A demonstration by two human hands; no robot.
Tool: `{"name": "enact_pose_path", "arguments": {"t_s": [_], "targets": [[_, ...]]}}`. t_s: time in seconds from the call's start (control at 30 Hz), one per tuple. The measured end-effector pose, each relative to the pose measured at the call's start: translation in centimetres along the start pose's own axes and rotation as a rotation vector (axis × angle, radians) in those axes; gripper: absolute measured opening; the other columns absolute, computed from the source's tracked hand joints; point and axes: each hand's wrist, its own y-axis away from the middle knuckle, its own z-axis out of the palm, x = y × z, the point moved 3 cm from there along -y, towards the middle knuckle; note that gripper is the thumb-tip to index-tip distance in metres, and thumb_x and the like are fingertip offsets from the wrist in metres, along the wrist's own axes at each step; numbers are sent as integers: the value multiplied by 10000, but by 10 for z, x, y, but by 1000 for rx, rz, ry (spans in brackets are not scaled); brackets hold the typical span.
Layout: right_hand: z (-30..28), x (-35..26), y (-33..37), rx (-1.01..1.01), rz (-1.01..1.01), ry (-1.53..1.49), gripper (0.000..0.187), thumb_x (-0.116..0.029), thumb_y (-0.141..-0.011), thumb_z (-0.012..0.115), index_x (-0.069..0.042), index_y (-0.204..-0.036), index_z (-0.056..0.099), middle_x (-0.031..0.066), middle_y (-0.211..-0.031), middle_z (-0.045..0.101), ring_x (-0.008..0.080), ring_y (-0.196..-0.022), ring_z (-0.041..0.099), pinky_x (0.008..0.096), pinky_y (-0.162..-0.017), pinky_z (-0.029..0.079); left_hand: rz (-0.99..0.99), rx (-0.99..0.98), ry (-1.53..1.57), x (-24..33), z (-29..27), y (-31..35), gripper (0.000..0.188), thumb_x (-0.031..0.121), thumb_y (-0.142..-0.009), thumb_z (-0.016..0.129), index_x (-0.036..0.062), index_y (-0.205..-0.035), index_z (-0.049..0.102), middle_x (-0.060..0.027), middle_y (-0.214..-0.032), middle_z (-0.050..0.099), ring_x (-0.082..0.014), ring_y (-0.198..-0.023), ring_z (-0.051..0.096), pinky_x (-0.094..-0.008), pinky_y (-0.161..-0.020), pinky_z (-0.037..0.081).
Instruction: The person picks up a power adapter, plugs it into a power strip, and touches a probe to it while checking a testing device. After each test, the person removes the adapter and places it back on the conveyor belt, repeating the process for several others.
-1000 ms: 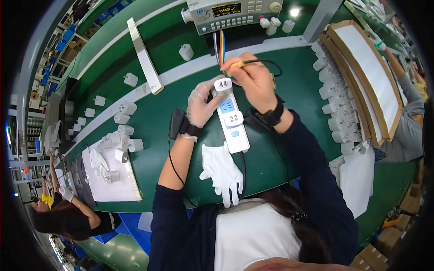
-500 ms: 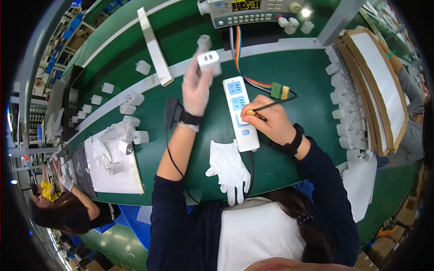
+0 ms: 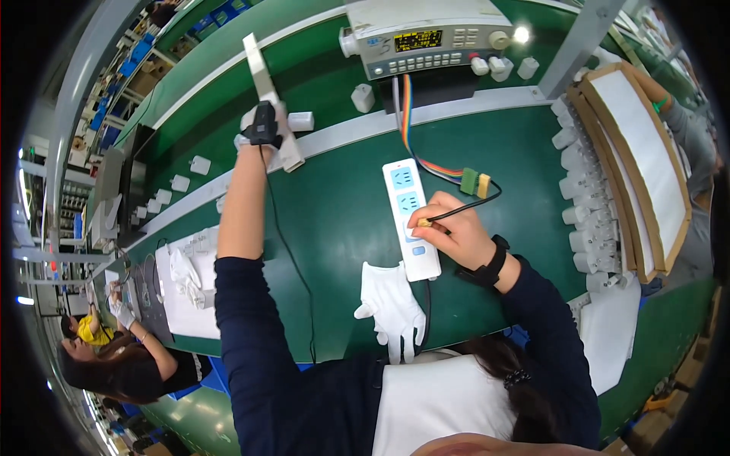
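My left hand (image 3: 254,129), gloved in white, reaches to the far left beside a long white bar (image 3: 260,72); the black wrist strap and its device hide its fingers. A white charger block (image 3: 301,121) lies on its side just right of the bar. My bare right hand (image 3: 452,232) pinches a small yellow connector (image 3: 425,223) on a black cable (image 3: 465,207). This hand sits over the lower part of a white power strip (image 3: 420,262) with blue sockets. The cable runs to a green and yellow connector block (image 3: 470,181).
A bench instrument (image 3: 426,42) with a lit screen stands at the back, trailing a rainbow ribbon cable (image 3: 408,114). A loose white glove (image 3: 389,300) lies before the strip. Several chargers line cardboard trays (image 3: 631,167) at right. A white board (image 3: 190,315) lies left. Co-workers sit nearby.
My left hand has gone from above the strip to the far left, and the charger it held no longer shows in it. A charger now lies beside the bar. My right hand keeps its pinch.
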Motion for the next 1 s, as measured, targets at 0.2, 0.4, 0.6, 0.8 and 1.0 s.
{"name": "enact_pose_path", "arguments": {"t_s": [0.2, 0.4, 0.6, 0.8, 1.0], "targets": [[3, -2, -2, -35, 15, -11, 124, -120, -831, 704, -69, -944, 711, 30, -797, 498, 121, -619, 496, 238, -583, 409, -149, -40, -207, -27, 41, 15, 599, 248, -808, 630, 77, -1346, 431, -161, -1213, 598, -311, -996, 650, -378, -811, 550], [2, 2, -5, 0, -43, -5, 130, -111, -831, 703, -63, -951, 712, 35, -794, 506, 122, -625, 508, 243, -576, 407, -371, 62, 337, -15, -7, 28, 541, 219, -844, 647, 40, -1315, 448, -169, -1107, 630, -297, -1019, 632, -372, -805, 536], [-1, 5, -4, 10, -38, -5, 133, -107, -827, 704, -60, -951, 712, 38, -784, 512, 125, -633, 514, 246, -575, 409, 60, 143, 1563, 95, -43, 78, 432, 218, -918, 632, 28, -1290, 526, -36, -1164, 620, -121, -1024, 583, -265, -865, 472], [3, 1, -3, 5, -64, 4, 131, -98, -824, 702, -61, -949, 710, 39, -783, 513, 129, -630, 513, 246, -575, 409, 122, -36, 1479, 172, -8, 96, 462, 174, -865, 680, 63, -1295, 550, -69, -1102, 650, -148, -967, 626, -277, -855, 486], [1, 1, -2, -13, -19, -3, 127, -97, -822, 702, -64, -944, 707, 41, -788, 515, 132, -635, 515, 244, -583, 412, 340, 280, 1205, 179, -9, 107, 485, 154, -816, 700, 87, -1277, 563, -116, -1059, 655, -230, -906, 645, -332, -827, 490]]}}
